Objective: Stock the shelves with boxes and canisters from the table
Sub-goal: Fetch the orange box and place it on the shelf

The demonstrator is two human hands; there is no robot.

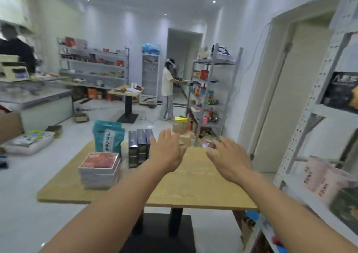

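A stack of flat boxes with red-orange lids and silver sides (99, 168) sits at the left of the light wooden table top (193, 192), close to its left edge. Just behind the stack, farther off, teal foil pouches with dark lettering (108, 138) stand upright. To their right, three tall dark grey boxes (138, 148) stand side by side in a tight row at the table's far edge.

The left hand (166, 153) hovers palm down just right of that row, fingers straight and spread, holding nothing. Its fingers overlap the rightmost dark box in the view, and whether they touch it cannot be told. The right hand (230, 160) hangs over the far right part of the table, palm down, fingers loose and spread, also empty. Bare wood shows between the two hands.

At the right, just beside the table, stands a pale grey metal shelf rack (301, 128). It holds a black printed box (341, 90) on an upper shelf and blurred pale pink packages (319, 177) on the shelf below.
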